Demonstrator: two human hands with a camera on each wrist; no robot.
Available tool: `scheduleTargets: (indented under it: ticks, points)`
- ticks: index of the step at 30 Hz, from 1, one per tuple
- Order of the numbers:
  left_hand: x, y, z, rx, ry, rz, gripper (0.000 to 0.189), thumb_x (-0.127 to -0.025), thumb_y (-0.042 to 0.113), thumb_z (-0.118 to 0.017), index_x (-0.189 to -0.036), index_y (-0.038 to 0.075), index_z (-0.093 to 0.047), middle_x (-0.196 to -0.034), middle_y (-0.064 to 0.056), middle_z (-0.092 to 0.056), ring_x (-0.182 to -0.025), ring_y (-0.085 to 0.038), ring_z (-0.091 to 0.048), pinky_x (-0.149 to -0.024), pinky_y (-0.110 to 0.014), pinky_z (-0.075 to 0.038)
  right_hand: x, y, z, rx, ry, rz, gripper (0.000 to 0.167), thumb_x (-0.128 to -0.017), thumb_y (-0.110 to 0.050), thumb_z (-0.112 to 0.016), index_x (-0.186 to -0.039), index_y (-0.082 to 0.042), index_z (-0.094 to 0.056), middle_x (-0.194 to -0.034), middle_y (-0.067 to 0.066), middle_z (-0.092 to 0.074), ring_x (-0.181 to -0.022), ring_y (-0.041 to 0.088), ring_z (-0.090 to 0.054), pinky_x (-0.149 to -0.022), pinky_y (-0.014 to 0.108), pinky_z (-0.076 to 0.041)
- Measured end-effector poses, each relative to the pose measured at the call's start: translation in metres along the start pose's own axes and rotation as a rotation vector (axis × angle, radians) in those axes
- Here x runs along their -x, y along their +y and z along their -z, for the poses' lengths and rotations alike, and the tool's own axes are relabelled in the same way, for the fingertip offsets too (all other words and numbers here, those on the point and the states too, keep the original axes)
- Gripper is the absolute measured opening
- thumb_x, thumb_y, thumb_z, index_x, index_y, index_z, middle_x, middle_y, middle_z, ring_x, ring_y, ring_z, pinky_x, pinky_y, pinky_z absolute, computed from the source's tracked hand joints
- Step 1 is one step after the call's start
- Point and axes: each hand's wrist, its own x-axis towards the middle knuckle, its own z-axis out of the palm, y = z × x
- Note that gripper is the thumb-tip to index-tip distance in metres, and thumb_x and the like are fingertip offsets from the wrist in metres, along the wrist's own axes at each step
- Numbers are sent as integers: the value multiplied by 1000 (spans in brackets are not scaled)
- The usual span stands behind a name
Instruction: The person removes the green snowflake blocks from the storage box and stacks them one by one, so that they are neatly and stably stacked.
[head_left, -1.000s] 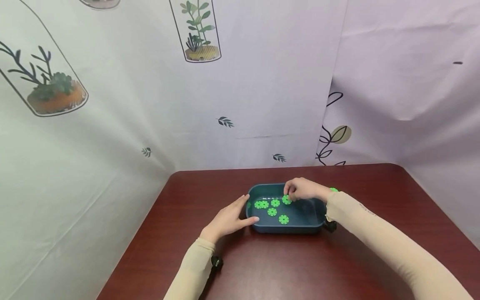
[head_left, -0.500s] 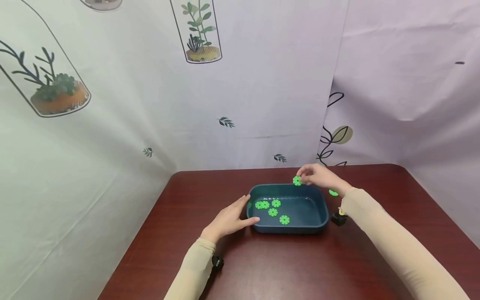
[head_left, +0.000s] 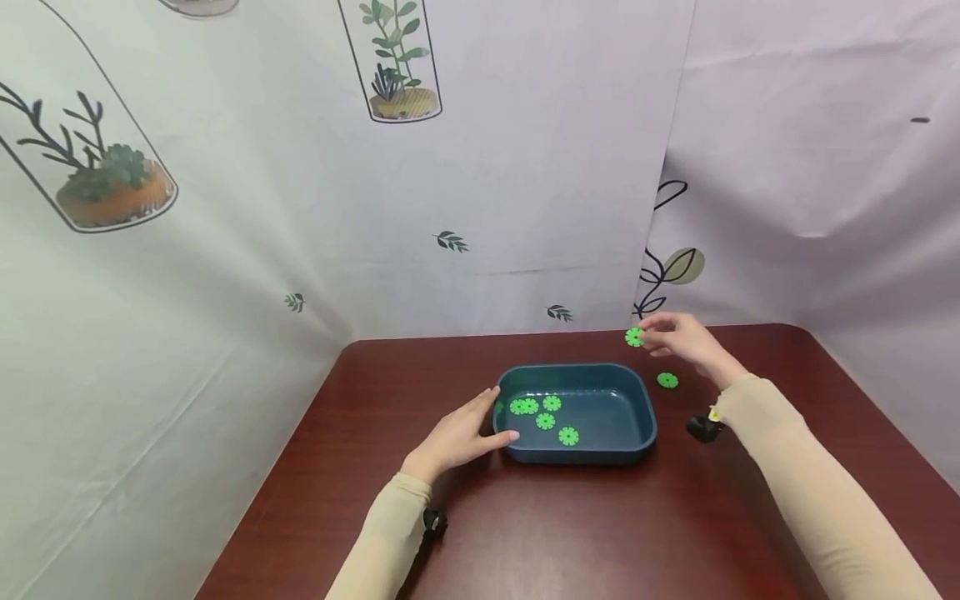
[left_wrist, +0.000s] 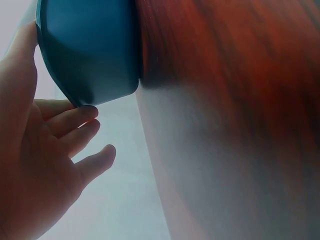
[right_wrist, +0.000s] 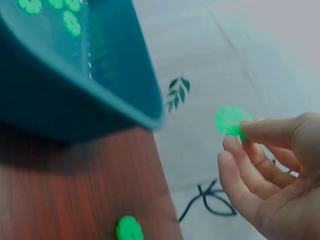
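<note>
Between thumb and fingers, my right hand [head_left: 682, 340] pinches a green notched plastic disc [head_left: 633, 337], held up beyond the back right corner of a dark teal basin [head_left: 577, 457]. The right wrist view shows that same disc [right_wrist: 231, 120] at the fingertips. My left hand [head_left: 457, 437] rests against the basin's left end, thumb on the near rim and straight fingers along the outer side. In the left wrist view its fingers touch the basin wall [left_wrist: 90, 55]. Several green discs [head_left: 545, 422] lie flat on the basin floor, toward its left half; two of them overlap.
Another green disc [head_left: 667, 380] lies on the dark red wooden table [head_left: 570, 525], just right of the basin. Behind the table hangs a pale printed cloth [head_left: 540, 183]. A black wrist device [head_left: 705, 428] sits under the right forearm.
My right hand has lifted a green disc out of the basin and carried it right and back, past the rim. My left hand has stayed in place.
</note>
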Motion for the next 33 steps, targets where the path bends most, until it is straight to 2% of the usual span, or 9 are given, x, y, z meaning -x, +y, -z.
scheduleTargets:
  ticks: [3, 7, 11, 17, 25, 30, 33]
  points:
    - [0, 0, 0, -1, -2, 2, 102, -86, 78, -54, -161, 14, -26, -163, -12, -31, -148, -24, -33, -114, -46, -36, 3, 11, 9, -23, 25, -41, 43, -103, -17, -60, -134, 11, -53, -125, 30, -60, -90, 9, -67, -86, 35, -58]
    - [0, 1, 1, 2, -5, 7, 102, -86, 78, -55, -161, 14, -26, -163, -11, -31, -148, -24, -33, -115, -46, -36, 8, 28, 18, -61, 65, -65, 44, -101, -15, -62, -133, 14, -52, -115, 22, -65, -85, 5, -67, -87, 37, -58]
    - [1, 2, 1, 10, -8, 8, 102, -87, 77, -54, -161, 14, -26, -163, -10, -31, -148, -24, -33, -114, -47, -36, 14, 47, 22, -90, 78, -78, 44, -101, -11, -62, -131, 18, -51, -109, 16, -68, -84, 7, -69, -87, 38, -58]
    - [1, 2, 2, 24, -7, 1, 101, -87, 77, -55, -161, 14, -26, -163, -9, -31, -147, -25, -35, -114, -48, -37, 19, 69, 19, -102, 44, -89, 43, -101, -7, -61, -130, 22, -50, -108, 18, -69, -86, 15, -72, -81, 35, -60]
    - [3, -1, 5, 30, -1, 5, 101, -87, 76, -56, -161, 14, -25, -163, -6, -30, -147, -24, -34, -114, -48, -36, 18, 76, 6, -111, 35, -127, 40, -100, -5, -61, -127, 23, -52, -102, 17, -70, -80, 12, -69, -74, 28, -60]
    - [3, -1, 2, 38, -22, 16, 102, -87, 78, -54, -162, 16, -23, -164, -5, -29, -148, -22, -33, -114, -46, -36, 19, 81, 1, -122, 37, -169, 39, -100, -3, -60, -127, 23, -52, -100, 14, -70, -78, 10, -68, -72, 26, -59]
    - [2, 0, 1, 37, -17, 7, 103, -86, 78, -54, -162, 15, -24, -164, -6, -30, -147, -22, -34, -114, -46, -36, 21, 83, 1, -107, 42, -162, 38, -100, -4, -59, -128, 22, -52, -100, 14, -70, -79, 10, -68, -72, 26, -59]
